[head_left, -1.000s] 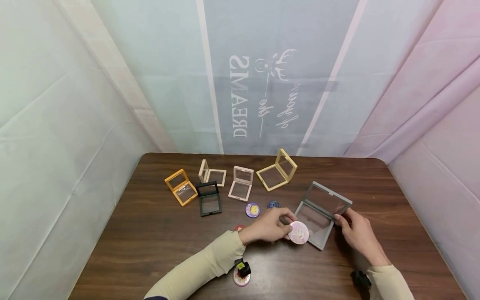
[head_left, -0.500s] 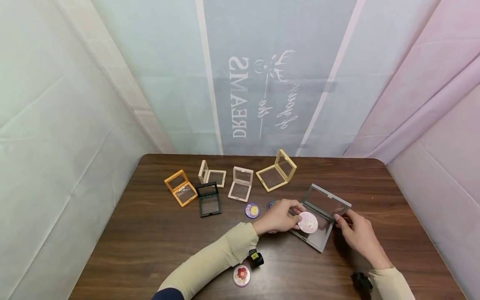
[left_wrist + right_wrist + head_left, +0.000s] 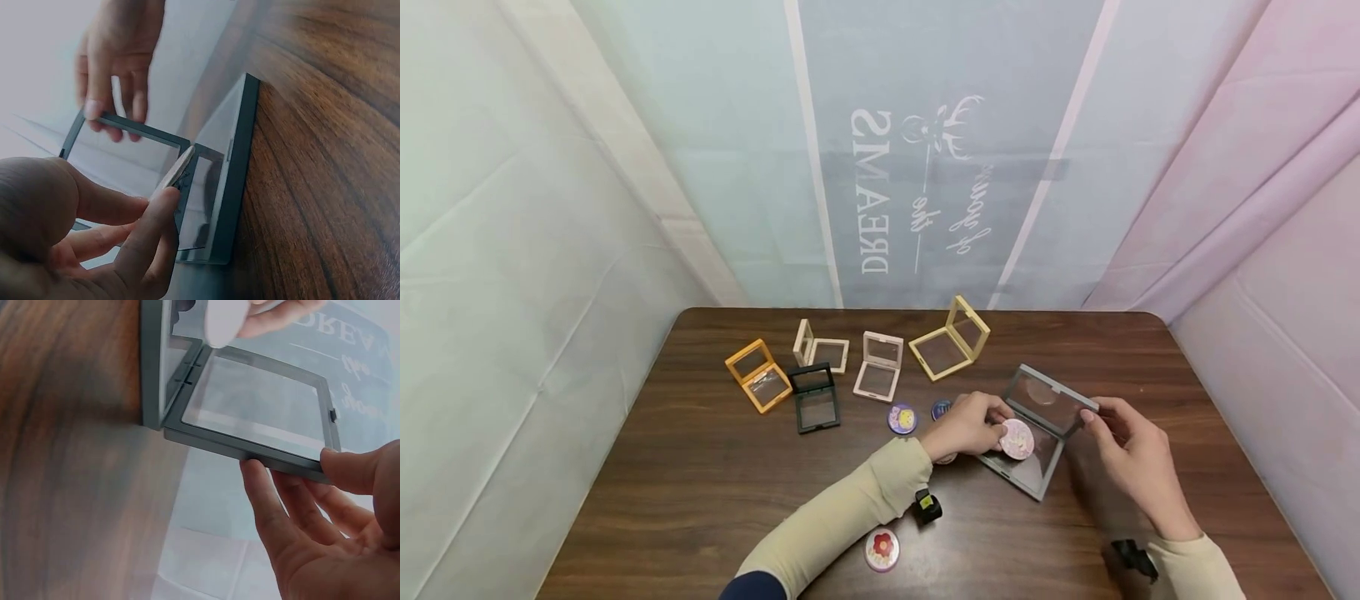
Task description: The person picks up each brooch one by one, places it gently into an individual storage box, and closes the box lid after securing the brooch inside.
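My left hand (image 3: 967,425) pinches a round pink-and-white pin badge (image 3: 1018,439) between thumb and fingers. The badge is over the lower panel of a hinged grey display frame (image 3: 1051,471), which stands open on the table. In the left wrist view the badge (image 3: 175,169) is seen nearly edge-on, tilted; whether it touches the film cannot be told. With thumb and fingers my right hand (image 3: 1135,450) grips the raised lid near its outer corner, as the right wrist view shows at the lid's rim (image 3: 250,453). A round reflection shows in the lid's film.
Smaller hinged frames stand open further back: orange (image 3: 760,377), black (image 3: 817,410), cream (image 3: 831,356), pale pink (image 3: 878,367) and yellow (image 3: 951,350). Badges lie on the table (image 3: 737,500): purple (image 3: 902,419), blue (image 3: 941,409), flowered (image 3: 882,550), and one partly hidden under the left wrist.
My left hand has carried the badge rightward and slightly away, over the grey frame's lower panel. My right hand has shifted up the lid's edge toward its outer corner.
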`<state>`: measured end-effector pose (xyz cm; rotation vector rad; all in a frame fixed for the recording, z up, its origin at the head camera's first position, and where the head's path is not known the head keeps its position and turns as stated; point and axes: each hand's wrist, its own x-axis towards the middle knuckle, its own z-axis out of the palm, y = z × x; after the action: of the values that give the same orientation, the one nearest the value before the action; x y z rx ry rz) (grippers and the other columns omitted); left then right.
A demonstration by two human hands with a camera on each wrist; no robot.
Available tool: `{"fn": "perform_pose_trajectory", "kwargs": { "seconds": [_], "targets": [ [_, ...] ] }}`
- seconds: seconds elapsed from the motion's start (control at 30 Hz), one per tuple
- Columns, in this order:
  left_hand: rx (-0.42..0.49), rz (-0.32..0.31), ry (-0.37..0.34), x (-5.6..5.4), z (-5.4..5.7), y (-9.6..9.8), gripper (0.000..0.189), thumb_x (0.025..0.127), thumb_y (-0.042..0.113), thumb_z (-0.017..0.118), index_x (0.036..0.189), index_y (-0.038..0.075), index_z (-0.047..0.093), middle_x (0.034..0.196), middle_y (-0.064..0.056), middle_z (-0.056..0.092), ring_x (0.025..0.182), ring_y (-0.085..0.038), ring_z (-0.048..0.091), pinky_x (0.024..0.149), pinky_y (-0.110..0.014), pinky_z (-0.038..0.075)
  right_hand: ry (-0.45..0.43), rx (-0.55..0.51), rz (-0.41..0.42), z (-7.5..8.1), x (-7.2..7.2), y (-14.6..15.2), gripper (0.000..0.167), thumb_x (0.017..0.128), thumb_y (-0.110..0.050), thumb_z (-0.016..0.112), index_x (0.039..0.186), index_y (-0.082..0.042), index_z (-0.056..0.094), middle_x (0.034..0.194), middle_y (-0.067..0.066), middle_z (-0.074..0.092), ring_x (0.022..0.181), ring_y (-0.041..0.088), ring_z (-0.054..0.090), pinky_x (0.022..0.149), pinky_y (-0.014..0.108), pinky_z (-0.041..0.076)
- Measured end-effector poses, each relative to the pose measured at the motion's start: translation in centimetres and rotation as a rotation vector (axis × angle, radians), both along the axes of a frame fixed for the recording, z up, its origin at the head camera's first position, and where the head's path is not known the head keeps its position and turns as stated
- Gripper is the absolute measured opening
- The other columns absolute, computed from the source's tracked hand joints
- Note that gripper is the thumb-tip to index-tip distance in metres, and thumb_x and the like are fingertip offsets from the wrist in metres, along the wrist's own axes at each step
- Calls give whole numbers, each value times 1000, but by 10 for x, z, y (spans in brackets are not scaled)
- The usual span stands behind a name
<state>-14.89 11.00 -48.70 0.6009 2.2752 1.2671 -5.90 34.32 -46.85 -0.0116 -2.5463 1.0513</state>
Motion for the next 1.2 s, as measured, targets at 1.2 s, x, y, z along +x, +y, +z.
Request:
{"fn": "perform_pose_trajectory", "kwargs": {
  "seconds": [1.2],
  "targets": [
    [-190,-10,335,8,-3,-5,30,91,22,84,115,6,76,104,-1,77,92,-6,70,76,-15,53,22,-19,53,9,2,4,17,105,-2,65,120,0,73,108,25,77,86,-14,70,73,5,53]
  ]
}}
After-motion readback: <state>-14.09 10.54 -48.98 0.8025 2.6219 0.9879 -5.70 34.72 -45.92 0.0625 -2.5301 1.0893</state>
